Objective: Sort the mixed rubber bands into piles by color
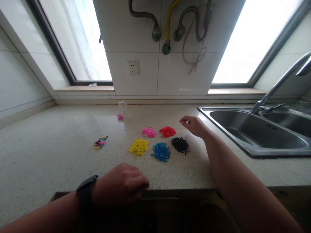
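Observation:
My right hand (193,124) hovers over the counter, right of the red pile, thumb and fingertips pinched together; anything between them is too small to make out. At the counter's front edge rests my left hand (126,181), closed in a loose fist, with a dark watch (87,184) on the wrist. Between the hands lie small rubber bands in piles by colour: pink (149,132), red (167,131), yellow (138,147), blue (161,151) and black (180,145). Farther left is a small heap of mixed-colour bands (100,142).
A clear container (122,108) stands at the back left with a pink thing (120,116) beside its base. To the right, a steel sink (257,129) with a faucet (279,82) is set into the counter (73,158). A socket (133,68) and hoses (167,26) are on the wall.

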`<state>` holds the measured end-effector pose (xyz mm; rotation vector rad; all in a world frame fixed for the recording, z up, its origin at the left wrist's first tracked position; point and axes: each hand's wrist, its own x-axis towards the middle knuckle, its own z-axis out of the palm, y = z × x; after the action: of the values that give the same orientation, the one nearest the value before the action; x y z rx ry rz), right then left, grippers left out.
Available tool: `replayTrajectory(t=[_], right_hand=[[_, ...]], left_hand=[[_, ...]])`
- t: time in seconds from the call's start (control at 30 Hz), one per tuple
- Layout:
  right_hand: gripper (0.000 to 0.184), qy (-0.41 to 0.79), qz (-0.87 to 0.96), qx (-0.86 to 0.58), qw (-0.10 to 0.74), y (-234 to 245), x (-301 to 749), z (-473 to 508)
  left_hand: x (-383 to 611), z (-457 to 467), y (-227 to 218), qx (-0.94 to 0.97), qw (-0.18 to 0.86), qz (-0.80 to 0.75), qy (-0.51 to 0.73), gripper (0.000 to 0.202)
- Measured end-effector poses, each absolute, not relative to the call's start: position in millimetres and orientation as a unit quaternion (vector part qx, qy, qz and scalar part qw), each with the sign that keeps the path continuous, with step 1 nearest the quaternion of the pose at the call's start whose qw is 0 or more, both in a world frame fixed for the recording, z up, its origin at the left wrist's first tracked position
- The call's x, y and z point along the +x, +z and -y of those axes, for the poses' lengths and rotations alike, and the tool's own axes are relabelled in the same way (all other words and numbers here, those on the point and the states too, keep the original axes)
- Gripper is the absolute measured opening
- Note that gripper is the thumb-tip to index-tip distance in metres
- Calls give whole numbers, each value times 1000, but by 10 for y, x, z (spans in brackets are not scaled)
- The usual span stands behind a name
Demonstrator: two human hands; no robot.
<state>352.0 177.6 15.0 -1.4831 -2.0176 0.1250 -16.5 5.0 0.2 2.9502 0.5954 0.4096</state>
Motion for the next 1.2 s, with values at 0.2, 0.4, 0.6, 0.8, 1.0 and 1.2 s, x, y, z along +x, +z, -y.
replayTrajectory(t=[0.2,0.4,0.6,0.8,1.0,1.2], right_hand=[[22,106,734,-628,235,-135,3686,-1978],[27,115,744,-617,230,-179,3691,-2012],[25,125,746,-609,237,-160,3692,-1995],[28,130,752,-602,235,-217,3740,-2059],[29,127,756,-598,234,-220,3753,-2068],[28,114,758,-597,236,-222,3754,-2074]], left_hand=[[-154,-45,10,970,49,-196,138,14],[-146,-42,23,969,44,-191,148,13],[-148,-36,21,969,45,-188,152,13],[-196,-78,84,966,79,-197,147,15],[-583,-431,325,926,68,-332,164,21],[-1303,-898,383,824,-12,-542,163,30]])
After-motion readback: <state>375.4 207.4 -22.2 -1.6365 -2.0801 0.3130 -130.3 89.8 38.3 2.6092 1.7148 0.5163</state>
